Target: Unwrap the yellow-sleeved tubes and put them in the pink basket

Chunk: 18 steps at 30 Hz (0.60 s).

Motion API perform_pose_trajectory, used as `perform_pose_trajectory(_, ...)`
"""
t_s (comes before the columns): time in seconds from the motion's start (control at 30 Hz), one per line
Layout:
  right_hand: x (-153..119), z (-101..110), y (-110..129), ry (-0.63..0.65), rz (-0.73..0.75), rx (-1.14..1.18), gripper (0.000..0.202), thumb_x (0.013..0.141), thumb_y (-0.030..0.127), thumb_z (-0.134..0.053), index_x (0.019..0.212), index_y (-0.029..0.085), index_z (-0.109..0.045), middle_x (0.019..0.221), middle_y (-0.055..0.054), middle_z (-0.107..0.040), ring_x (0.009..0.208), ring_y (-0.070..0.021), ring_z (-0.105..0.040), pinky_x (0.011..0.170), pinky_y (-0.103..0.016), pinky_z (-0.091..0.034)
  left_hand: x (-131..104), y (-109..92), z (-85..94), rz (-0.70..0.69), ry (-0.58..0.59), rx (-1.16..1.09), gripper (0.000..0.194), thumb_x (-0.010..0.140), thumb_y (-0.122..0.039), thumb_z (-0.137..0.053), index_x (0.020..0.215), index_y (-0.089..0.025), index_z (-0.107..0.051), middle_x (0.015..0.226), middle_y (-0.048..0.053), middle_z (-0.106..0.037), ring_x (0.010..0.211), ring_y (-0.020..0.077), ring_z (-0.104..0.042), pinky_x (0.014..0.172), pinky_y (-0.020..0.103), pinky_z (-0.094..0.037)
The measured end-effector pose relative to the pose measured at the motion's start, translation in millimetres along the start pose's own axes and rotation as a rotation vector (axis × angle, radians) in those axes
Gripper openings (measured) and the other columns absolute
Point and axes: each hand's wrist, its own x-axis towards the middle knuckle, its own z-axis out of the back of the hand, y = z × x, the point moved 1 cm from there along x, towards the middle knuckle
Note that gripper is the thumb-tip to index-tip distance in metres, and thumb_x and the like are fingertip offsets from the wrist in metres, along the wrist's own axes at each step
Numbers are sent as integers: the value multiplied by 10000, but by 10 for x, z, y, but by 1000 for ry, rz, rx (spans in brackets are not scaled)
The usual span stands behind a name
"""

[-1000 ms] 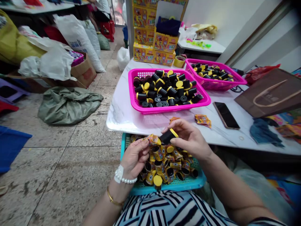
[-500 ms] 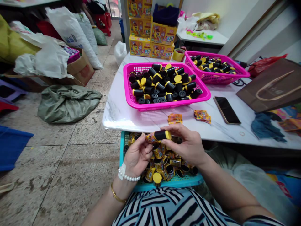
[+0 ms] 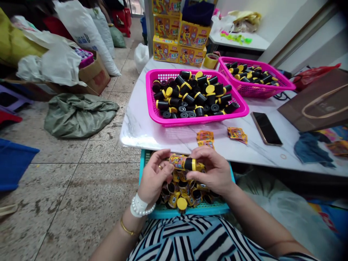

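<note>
Above a turquoise basket [image 3: 214,209], both hands hold a small black plastic canister [image 3: 189,164] with a yellow cap, lying level. A printed orange-yellow sleeve [image 3: 178,162] covers its left part; the black wall shows between sleeve and cap. My left hand [image 3: 154,177] grips the sleeved end between thumb and fingers. At the cap end, my right hand [image 3: 214,171] has its thumb and fingertips around the canister. Below, the basket holds several sleeved canisters [image 3: 174,199], some with dark open mouths; one yellow cap [image 3: 182,203] faces up near the front.
On the marbled table [image 3: 133,132], a pink basket [image 3: 196,119] and a second pink basket [image 3: 261,93] hold plain black canisters. Flat printed sleeves [image 3: 237,134] lie near a phone [image 3: 266,128]. Yellow boxes [image 3: 166,50] are stacked behind; a paper bag [image 3: 320,103] stands at right.
The printed sleeve now covers more of the canister, leaving less black showing. My left fingers have shifted to wrap its end. The view has moved slightly, and more flat sleeves show near the table edge.
</note>
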Motion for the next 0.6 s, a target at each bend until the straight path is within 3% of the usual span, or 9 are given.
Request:
perform_pose_trajectory(0.1,18,-4,38,79,63,-67,380,710,282,-867,1038,263,-676,991,-40,-660,851,-182,-659,699,-311,-578,24,-39,22,58,178,99,454,713,-310,-847,1123,-191,-692,931,51,-692,536,82,-566,487,210,-477)
perform_pose_trajectory(0.2,29,5,82,147,108,-139,333,784,241,-803,1100,268,-700,1047,-66,-672,882,-186,-676,697,-305,-582,78,-48,2,71,191,171,289,716,-251,-845,975,-175,-744,878,51,-719,629,110,-618,571,213,-512)
perform_pose_trajectory(0.37,35,113,89,58,183,-219,315,786,195,-800,1084,260,-722,993,-61,-692,906,-191,-691,805,-342,-585,191,-45,-144,-32,247,245,249,715,-259,-847,932,-165,-771,938,86,-755,856,186,-683,750,276,-557)
perform_pose_trajectory(0.43,41,172,77,34,186,-239,337,779,190,-806,1096,263,-722,993,-61,-693,903,-192,-689,797,-344,-589,211,-59,-180,-29,314,252,321,758,-324,-817,1027,-162,-753,912,97,-750,807,184,-692,698,270,-563)
perform_pose_trajectory(0.53,38,233,64,38,232,-263,344,805,169,-777,1130,269,-722,1011,-64,-708,919,-195,-701,819,-353,-599,210,-77,-145,105,353,166,507,826,-452,-736,1239,-178,-628,772,60,-712,617,166,-676,493,231,-518)
perform_pose_trajectory(0.6,26,236,55,61,275,-260,342,815,163,-767,1140,258,-725,1012,-69,-725,919,-192,-714,829,-342,-606,203,-74,-91,203,345,127,490,843,-475,-710,1209,-167,-602,679,23,-671,523,142,-636,419,200,-470)
